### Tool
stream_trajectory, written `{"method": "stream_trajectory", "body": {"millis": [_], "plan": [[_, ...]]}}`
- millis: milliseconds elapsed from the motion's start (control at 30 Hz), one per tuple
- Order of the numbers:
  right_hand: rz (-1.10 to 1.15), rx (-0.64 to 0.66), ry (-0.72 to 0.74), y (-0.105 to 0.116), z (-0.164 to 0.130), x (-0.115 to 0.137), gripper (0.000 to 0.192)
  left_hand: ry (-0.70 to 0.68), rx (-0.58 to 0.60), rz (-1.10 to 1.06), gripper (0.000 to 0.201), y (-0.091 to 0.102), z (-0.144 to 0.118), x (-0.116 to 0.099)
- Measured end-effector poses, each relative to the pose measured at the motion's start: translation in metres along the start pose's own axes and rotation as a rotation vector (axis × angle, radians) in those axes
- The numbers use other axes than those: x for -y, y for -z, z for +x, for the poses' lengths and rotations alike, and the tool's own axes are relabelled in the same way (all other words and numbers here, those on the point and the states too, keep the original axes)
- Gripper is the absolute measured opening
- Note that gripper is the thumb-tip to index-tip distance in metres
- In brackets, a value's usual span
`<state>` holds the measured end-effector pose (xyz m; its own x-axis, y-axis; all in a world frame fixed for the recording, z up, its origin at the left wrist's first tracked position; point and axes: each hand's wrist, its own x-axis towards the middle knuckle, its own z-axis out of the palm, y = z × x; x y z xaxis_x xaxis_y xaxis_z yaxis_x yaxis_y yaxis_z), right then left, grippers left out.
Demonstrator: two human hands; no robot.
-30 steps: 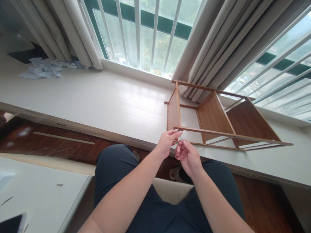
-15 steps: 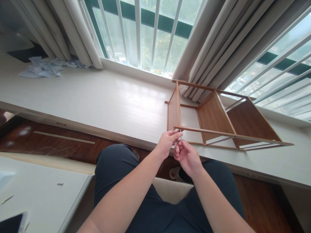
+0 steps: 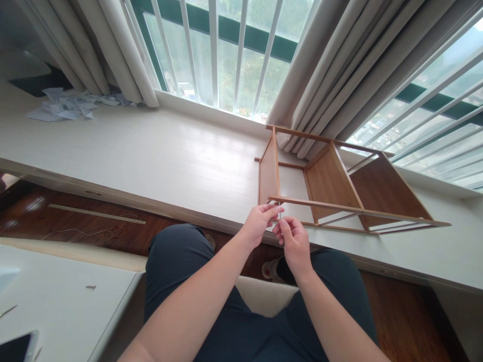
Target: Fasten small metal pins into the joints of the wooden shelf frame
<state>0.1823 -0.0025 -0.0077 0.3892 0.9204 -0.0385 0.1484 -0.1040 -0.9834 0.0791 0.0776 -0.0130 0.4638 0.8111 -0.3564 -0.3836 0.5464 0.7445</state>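
Both hands (image 3: 277, 229) pinch small tool at wooden shelf frame (image 3: 332, 186) corner; paper scraps (image 3: 68, 103) well apart.

Off to my far left crumpled papers (image 3: 66, 104) lie heaped on the pale bench (image 3: 151, 151) under the beige curtains (image 3: 113, 50), a thin strip (image 3: 96, 214) rests on the dark wood floor (image 3: 75, 226), and a phone (image 3: 17, 347) sits at the white table's (image 3: 56, 306) near corner.
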Motion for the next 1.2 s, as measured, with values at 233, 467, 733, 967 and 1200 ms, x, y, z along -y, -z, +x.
{"method": "stream_trajectory", "body": {"millis": [233,467,733,967,1200], "plan": [[-0.166,-0.048,0.067,0.001,-0.001,-0.003,0.038,0.024,0.038,-0.058,0.041,0.0,0.001,0.002],[-0.211,-0.075,0.112,-0.001,-0.001,0.004,0.036,0.032,0.046,-0.09,0.04,-0.001,-0.001,0.002],[-0.225,-0.08,0.113,-0.003,-0.001,0.005,0.036,0.046,0.042,-0.121,0.042,0.0,-0.002,0.001],[-0.227,-0.09,0.116,-0.005,0.001,0.004,0.038,0.041,0.053,-0.139,0.044,-0.001,-0.001,0.0],[-0.175,-0.081,0.089,-0.006,0.001,0.007,0.038,0.033,0.07,-0.141,0.041,0.001,0.001,0.001]]}}
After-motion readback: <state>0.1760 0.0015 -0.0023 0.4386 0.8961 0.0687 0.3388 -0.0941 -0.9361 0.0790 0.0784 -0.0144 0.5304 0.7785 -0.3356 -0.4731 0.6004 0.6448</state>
